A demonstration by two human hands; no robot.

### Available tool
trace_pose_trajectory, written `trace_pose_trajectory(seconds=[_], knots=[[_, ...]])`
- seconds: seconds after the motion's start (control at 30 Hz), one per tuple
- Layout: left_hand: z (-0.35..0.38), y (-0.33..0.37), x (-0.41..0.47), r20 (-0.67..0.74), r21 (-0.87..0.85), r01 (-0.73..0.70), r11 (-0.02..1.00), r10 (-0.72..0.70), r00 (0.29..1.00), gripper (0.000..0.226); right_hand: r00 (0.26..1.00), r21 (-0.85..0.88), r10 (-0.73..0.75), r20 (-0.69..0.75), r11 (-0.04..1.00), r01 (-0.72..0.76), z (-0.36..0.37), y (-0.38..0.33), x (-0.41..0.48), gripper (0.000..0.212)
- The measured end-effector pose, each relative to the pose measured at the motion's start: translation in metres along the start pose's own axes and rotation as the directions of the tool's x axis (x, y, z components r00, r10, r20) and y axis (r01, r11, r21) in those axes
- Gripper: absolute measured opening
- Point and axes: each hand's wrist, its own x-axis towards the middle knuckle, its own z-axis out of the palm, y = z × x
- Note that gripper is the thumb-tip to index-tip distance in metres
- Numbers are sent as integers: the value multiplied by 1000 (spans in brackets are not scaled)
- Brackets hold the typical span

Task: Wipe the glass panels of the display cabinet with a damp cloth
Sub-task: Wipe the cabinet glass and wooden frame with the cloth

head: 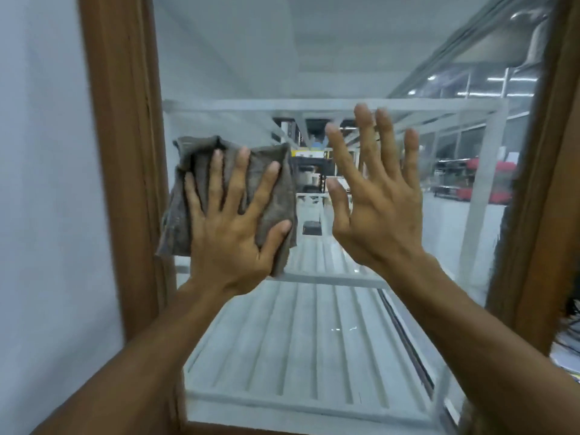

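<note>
A glass panel [314, 58] of the display cabinet fills the middle of the head view, framed by brown wood posts on both sides. My left hand [232, 221] presses a grey-brown cloth [194, 158] flat against the left part of the glass, fingers spread and straight. To its right, my right hand [376, 196] is held up with fingers spread and straight, close to or on the glass, holding nothing. The cloth is crumpled and hangs below my left palm.
The left wood post [122, 152] stands right beside the cloth; the right post [539, 215] is further off. White ribbed shelves [298, 340] show inside the cabinet. A pale wall [40, 183] lies to the left. Behind the glass a workshop hall is visible.
</note>
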Motion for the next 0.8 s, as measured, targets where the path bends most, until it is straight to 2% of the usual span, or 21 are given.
trace_pose_trajectory(seconds=[0.1, 0.13, 0.17, 0.23, 0.3, 0.33, 0.43, 0.47, 0.57, 0.67, 0.73, 0.8], knots=[[5, 29, 30, -85, 3, 275, 961, -274, 958, 71, 1000, -58, 12, -15, 998, -13, -2, 19, -27, 60], [5, 50, 39, -86, -13, 275, 961, -275, 958, 71, 999, -49, 18, -36, 999, -20, -2, 24, -31, 60], [5, 70, 40, -78, -28, 203, 979, -205, 976, 70, 998, -39, 28, -59, 999, -31, -2, 28, -34, 59], [12, 89, 25, -60, -23, -27, 999, 26, 998, 69, 996, -50, 35, -86, 998, -40, -3, 36, -38, 59], [17, 74, 10, -41, 7, -152, 988, 152, 987, 70, 996, -71, 42, -80, 996, -48, -7, 45, -45, 60], [19, 65, 12, -60, 2, -123, 992, 123, 991, 71, 996, -72, 50, -69, 996, -55, -9, 50, -50, 61], [21, 79, 42, -121, -36, 162, 986, -165, 979, 72, 996, -51, 77, -48, 996, -79, -12, 53, -58, 62], [22, 99, 47, -118, -33, 165, 986, -168, 979, 71, 996, -32, 78, -38, 996, -80, -14, 52, -58, 63], [32, 141, 24, -112, -45, -56, 997, 51, 992, 68, 997, -42, 72, 20, 997, -71, -25, 59, -65, 67], [39, 117, -13, -83, -39, -138, 990, 135, 987, 72, 992, -167, 90, 88, 983, -74, -42, 85, -91, 65], [38, 111, -11, -93, -29, -54, 998, 51, 994, 74, 993, -256, 76, 88, 965, -51, -49, 99, -105, 67], [36, 131, 14, -111, -53, 99, 994, -104, 988, 74, 996, -329, 86, 35, 942, -70, -53, 109, -113, 69]])
